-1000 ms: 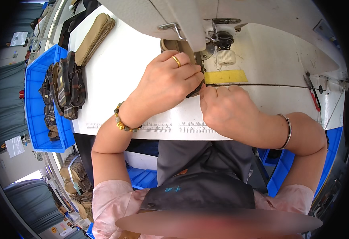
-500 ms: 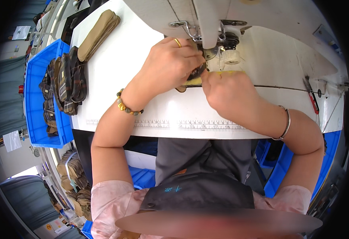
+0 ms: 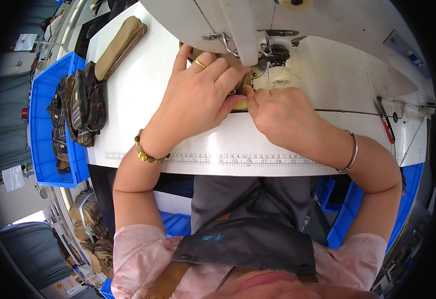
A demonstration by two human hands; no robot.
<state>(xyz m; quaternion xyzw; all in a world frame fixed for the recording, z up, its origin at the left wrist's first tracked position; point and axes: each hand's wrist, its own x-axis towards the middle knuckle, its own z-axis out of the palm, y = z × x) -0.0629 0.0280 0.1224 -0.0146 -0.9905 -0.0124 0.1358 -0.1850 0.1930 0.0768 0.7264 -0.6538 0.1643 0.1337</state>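
Observation:
Under the head of a white sewing machine (image 3: pixel 208 20) lies a small dark fabric piece (image 3: pixel 239 88) with a tan edge, mostly hidden by my fingers. My left hand (image 3: pixel 198 97) covers it from the left, its outer finger stretched away while thumb and forefinger close around the piece's near side. My right hand (image 3: pixel 282 112) is curled, thumb and forefinger pinching the near right edge beside the needle area. A yellow patch (image 3: pixel 240 105) shows on the machine bed between my hands. The needle itself is hidden.
A blue bin (image 3: pixel 38 134) of plaid fabric items (image 3: pixel 81 104) stands at the left. Tan rounded pieces (image 3: pixel 121 47) lie stacked on the white table (image 3: pixel 128 109). Red-handled snips (image 3: pixel 387 124) rest at the right. A printed ruler (image 3: pixel 257 160) runs along the near edge.
My left hand has shifted left and spread its fingers, showing more of the dark piece. My right hand has moved slightly left and stays pinched at the edge.

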